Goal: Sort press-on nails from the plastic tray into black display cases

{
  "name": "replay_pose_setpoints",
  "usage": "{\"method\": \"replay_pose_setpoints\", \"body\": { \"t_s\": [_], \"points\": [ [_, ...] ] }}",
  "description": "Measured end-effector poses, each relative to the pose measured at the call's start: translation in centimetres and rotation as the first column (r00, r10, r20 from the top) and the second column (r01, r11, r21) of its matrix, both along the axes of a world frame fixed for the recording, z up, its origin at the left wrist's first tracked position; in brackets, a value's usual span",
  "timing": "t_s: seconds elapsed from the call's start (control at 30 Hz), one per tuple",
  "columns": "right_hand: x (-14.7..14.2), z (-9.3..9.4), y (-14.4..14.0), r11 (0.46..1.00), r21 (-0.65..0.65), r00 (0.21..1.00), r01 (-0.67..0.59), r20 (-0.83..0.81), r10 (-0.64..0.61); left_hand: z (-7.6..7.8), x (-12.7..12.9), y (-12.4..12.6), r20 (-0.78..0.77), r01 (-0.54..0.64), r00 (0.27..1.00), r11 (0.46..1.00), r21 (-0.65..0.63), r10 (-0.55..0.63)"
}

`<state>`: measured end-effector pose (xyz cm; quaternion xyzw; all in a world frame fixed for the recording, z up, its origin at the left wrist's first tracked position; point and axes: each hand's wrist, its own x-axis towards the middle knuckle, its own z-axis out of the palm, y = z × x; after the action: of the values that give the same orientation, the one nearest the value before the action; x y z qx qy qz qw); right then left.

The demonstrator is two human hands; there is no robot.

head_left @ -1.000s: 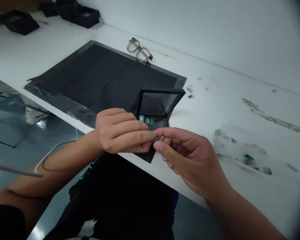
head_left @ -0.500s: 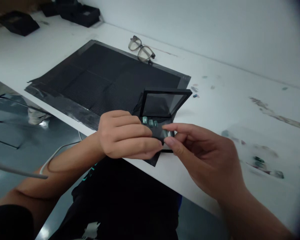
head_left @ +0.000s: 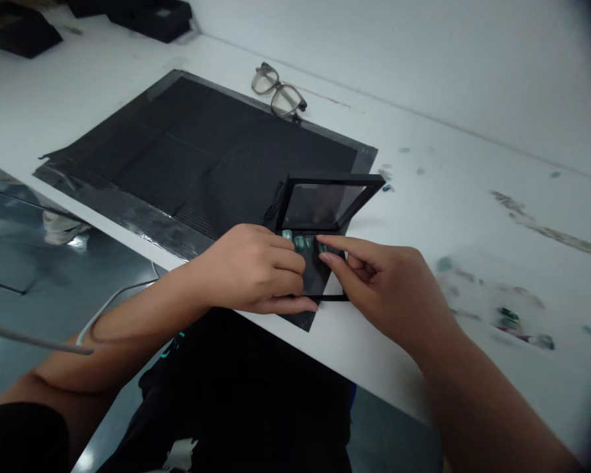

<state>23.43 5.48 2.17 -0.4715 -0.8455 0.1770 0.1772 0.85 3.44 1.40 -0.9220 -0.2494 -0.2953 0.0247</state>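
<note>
A small black display case (head_left: pixel 335 179) stands with its windowed lid raised, at the front edge of the white table. Along the back of its base sit several glossy green press-on nails (head_left: pixel 299 242) in a row. Between thumb and index finger, my right hand (head_left: pixel 387 282) pinches another green nail low over the base, at the right of the row. Its fingertips partly cover that nail. My left hand (head_left: pixel 261 272) is closed at the case's left and front edges, with curled fingers over the base and the thumb along the front rim.
A black mat (head_left: pixel 201 151) covers the table to the left, with eyeglasses (head_left: pixel 278 90) behind it. Loose nail pieces and clear film with dark green bits (head_left: pixel 509 322) lie at right. Black boxes (head_left: pixel 150 20) stand at the far left. A cable (head_left: pixel 113 292) hangs near my left forearm.
My right hand has lowered the pinched nail onto or close to the base beside the row. My left hand's fingers have drawn back and curled, uncovering more of the base.
</note>
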Motion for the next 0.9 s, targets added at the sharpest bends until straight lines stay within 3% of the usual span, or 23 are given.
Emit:
{"method": "replay_pose_setpoints", "body": {
  "t_s": [0.2, 0.67, 0.73, 0.8, 0.9],
  "points": [
    [-0.7, -0.4, 0.2, 0.992, -0.103, 0.98, 0.07, -0.181, -0.088, -0.1, 0.0, 0.1, 0.027, 0.014, 1.0, 0.999, -0.044, -0.013],
    [-0.9, -0.2, 0.1, 0.976, -0.201, 0.962, 0.079, -0.241, -0.128, -0.3, 0.1, 0.2, 0.077, 0.022, 0.997, 0.996, -0.087, -0.015],
    [-0.9, 0.6, -0.7, 0.978, -0.197, 0.971, 0.061, -0.216, -0.104, -0.2, 0.2, 0.2, 0.096, 0.015, 0.995, 0.996, -0.088, -0.006],
    [-0.1, 2.1, -1.6, 0.987, -0.157, 0.988, -0.024, -0.154, -0.001, 0.0, 0.2, 0.1, 0.101, 0.005, 0.995, 0.997, -0.08, 0.003],
    [3.8, 5.2, -2.4, 0.985, -0.052, 0.986, -0.165, -0.034, 0.164, 0.2, 0.2, 0.1, 0.082, -0.008, 0.997, 0.998, -0.059, 0.013]
  ]
}}
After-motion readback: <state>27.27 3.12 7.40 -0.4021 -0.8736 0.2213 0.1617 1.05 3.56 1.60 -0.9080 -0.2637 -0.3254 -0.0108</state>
